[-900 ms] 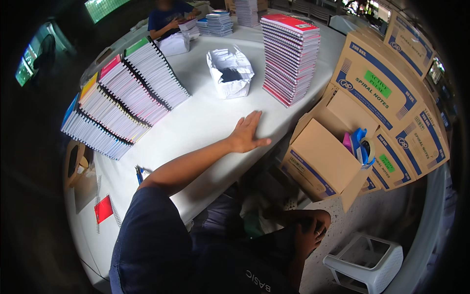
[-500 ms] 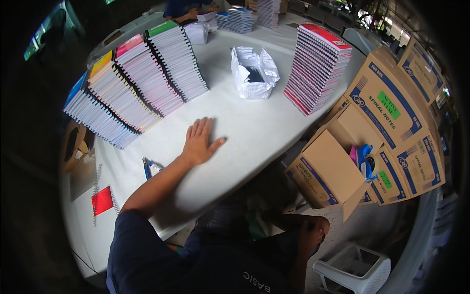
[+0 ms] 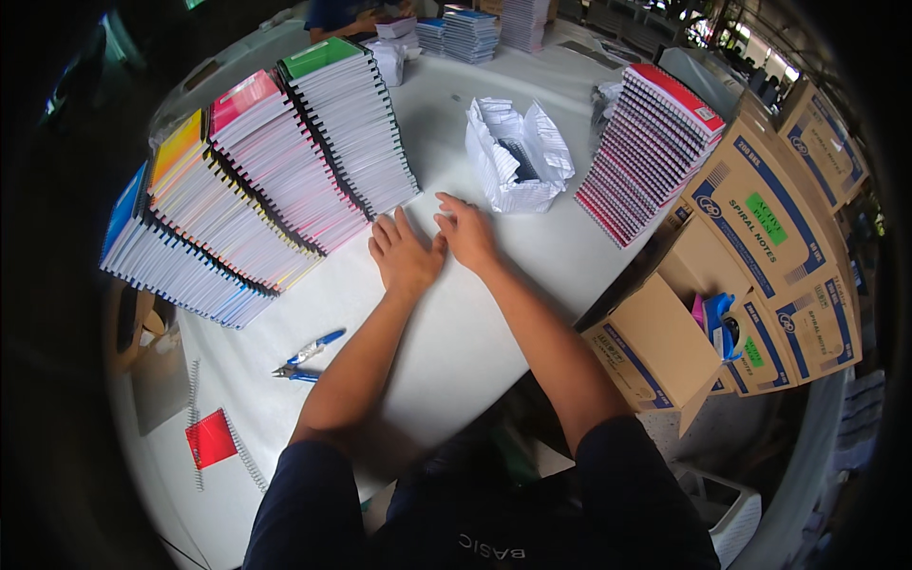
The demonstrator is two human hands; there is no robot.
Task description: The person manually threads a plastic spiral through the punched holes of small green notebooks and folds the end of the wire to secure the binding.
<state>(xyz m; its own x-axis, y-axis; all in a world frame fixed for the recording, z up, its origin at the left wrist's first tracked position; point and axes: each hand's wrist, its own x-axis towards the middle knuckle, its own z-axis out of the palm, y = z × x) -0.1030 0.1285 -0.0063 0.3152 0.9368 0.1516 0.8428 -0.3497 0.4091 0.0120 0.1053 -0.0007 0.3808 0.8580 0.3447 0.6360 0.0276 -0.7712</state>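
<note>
Both my hands rest on the white-covered table [image 3: 465, 337] with nothing in them. My left hand [image 3: 407, 255] has its fingers apart, near the base of the tall green-topped stack of notebooks [image 3: 356, 133]. Beside it, almost touching, lies my right hand [image 3: 467, 233], fingers loosely bent and apart. Leftward stand pink-topped [image 3: 275, 152], yellow-topped [image 3: 223, 204] and blue-topped [image 3: 176, 266] notebook stacks. Beyond my right hand sits an open crumpled white paper packet [image 3: 522, 195] with dark contents. Blue-handled cutting pliers [image 3: 309, 359] lie by my left forearm.
A red-topped stack of spiral notebooks [image 3: 651, 157] stands at the right edge. Past it are cardboard boxes [image 3: 760, 214] and an open carton [image 3: 655, 342] with blue items. A red card with wire spirals [image 3: 211, 439] lies left. Another person [image 3: 347, 19] sits at the far side.
My right hand has come up from below the table edge onto the tabletop. My left hand has shifted slightly, and the view has moved, showing the pliers more fully.
</note>
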